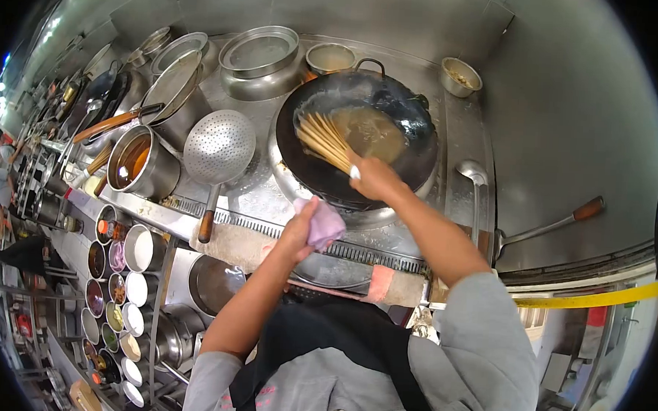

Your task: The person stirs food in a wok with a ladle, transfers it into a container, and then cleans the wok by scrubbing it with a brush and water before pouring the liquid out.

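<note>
My right hand is closed round the bound end of a bamboo wok brush. Its splayed bristles reach into the large black wok, where cloudy brownish liquid lies in the bottom. A folded lilac cloth is gripped in my left hand, just in front of the wok's near rim. To the left of that hand rests a perforated strainer ladle, its wooden handle pointing towards me.
Beyond the wok stand a lidded steel pot and a small bowl. A ladle lies to the right. Further left are a pot of amber liquid and several seasoning containers. A yellow strap crosses at right.
</note>
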A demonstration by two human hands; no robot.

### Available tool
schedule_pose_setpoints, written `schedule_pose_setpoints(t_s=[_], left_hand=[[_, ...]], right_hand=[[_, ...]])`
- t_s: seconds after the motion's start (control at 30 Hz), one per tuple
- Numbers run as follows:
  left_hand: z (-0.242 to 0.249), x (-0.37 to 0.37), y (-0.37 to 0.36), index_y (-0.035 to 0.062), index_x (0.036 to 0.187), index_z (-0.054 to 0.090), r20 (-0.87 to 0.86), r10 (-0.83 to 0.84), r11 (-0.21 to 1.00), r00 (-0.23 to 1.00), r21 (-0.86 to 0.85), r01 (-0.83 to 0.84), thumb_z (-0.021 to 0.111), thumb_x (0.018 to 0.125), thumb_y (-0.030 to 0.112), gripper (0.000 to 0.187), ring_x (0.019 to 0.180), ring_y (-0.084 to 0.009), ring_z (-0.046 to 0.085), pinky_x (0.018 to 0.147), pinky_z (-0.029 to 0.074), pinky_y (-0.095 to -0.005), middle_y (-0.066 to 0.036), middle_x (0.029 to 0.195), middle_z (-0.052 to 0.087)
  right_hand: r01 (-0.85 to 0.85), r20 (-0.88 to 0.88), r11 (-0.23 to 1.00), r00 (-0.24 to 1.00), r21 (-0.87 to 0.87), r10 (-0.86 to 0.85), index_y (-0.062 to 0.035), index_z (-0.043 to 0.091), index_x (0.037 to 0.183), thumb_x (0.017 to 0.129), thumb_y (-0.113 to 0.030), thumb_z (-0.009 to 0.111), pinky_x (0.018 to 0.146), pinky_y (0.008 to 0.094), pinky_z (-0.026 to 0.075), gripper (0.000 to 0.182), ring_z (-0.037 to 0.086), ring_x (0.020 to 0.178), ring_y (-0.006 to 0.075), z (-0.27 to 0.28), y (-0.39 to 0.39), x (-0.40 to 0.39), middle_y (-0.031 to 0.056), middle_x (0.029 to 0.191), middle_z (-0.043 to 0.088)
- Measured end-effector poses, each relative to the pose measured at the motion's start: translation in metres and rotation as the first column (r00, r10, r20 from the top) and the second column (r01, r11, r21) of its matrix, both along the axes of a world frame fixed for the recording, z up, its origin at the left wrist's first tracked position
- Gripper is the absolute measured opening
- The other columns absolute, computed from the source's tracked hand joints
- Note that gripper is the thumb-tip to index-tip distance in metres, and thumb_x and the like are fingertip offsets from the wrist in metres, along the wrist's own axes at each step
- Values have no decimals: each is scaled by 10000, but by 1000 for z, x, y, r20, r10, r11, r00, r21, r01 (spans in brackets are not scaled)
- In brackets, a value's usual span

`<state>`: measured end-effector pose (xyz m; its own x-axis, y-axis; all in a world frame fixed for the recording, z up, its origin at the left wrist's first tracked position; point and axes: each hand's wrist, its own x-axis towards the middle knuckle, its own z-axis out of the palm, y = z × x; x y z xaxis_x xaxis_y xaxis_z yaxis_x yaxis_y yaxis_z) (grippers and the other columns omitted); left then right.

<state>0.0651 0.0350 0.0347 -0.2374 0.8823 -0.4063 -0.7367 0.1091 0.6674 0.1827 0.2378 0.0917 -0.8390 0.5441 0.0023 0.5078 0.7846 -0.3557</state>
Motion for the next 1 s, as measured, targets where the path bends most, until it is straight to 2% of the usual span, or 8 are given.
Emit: schedule_pose_setpoints(t_s=[0.07, 0.17, 0.33, 0.47, 0.7, 0.8, 0.9, 1.0], left_hand=[[10, 18, 18, 89, 1151, 526, -14, -8, 1000, 1000, -12, 8, 586, 961, 469, 429, 750, -270, 683, 467, 521, -366, -130, 941, 661], [4, 27, 46, 90, 1075, 532, -90, 25, 995, 996, -91, -33, 626, 927, 348, 312, 696, -256, 663, 402, 470, -324, -125, 901, 640], [-4, 27, 59, 43, 1024, 508, -186, 127, 989, 974, -50, -138, 538, 879, 156, 186, 629, -286, 627, 366, 440, -335, -171, 874, 622], [6, 37, 52, 85, 960, 493, -233, 241, 969, 942, 4, -247, 545, 846, 131, 133, 509, -249, 597, 322, 404, -335, -145, 794, 611], [24, 10, 20, 39, 914, 516, -273, 222, 974, 936, 115, -197, 502, 827, 60, 91, 564, -273, 653, 358, 444, -332, -145, 791, 639], [36, 7, -1, 24, 929, 516, -365, 172, 984, 915, 103, -144, 492, 825, 50, 109, 587, -277, 660, 380, 476, -340, -155, 810, 643], [32, 1, -10, 7, 941, 509, -334, 204, 969, 920, 204, -140, 478, 817, 33, 131, 583, -284, 659, 421, 532, -364, -178, 831, 650], [46, -4, -23, -3, 943, 520, -379, 173, 978, 909, 178, -112, 481, 795, 20, 155, 618, -285, 665, 491, 576, -378, -173, 841, 651]], right_hand=[[84, 89, 994, 992, 76, -90, -87, 431, 1414, 816, -182, 654, 920, 507, 509, 645, 638, 1042, 452, 15, -8, 42, 282, 1126, 642], [239, 182, 955, 945, 175, -270, -78, 474, 1353, 824, -185, 653, 911, 499, 520, 568, 639, 1043, 457, 18, 26, 60, 288, 1114, 648], [361, -78, 932, 931, 27, -358, -64, 570, 1259, 814, -213, 675, 912, 482, 518, 481, 646, 1051, 413, -15, 78, -2, 250, 1101, 673], [152, -108, 981, 984, 122, -139, -43, 461, 1402, 763, -228, 707, 867, 475, 526, 709, 657, 973, 435, -36, 43, -15, 273, 998, 682], [-26, 117, 1000, 993, 8, 25, -80, 535, 1330, 785, -216, 650, 876, 479, 523, 574, 659, 985, 412, 42, -34, 78, 231, 1013, 699], [59, 228, 998, 972, -29, -51, -126, 499, 1399, 789, -222, 645, 893, 473, 515, 635, 647, 1026, 404, 68, -47, 129, 225, 1077, 687], [209, 199, 976, 956, 54, -216, -153, 379, 1503, 790, -250, 680, 940, 443, 483, 780, 612, 1093, 408, 59, -41, 175, 263, 1163, 640], [382, 98, 924, 919, 17, -382, -160, 360, 1517, 838, -263, 652, 983, 444, 466, 746, 590, 1156, 389, 64, -51, 208, 251, 1251, 609]])
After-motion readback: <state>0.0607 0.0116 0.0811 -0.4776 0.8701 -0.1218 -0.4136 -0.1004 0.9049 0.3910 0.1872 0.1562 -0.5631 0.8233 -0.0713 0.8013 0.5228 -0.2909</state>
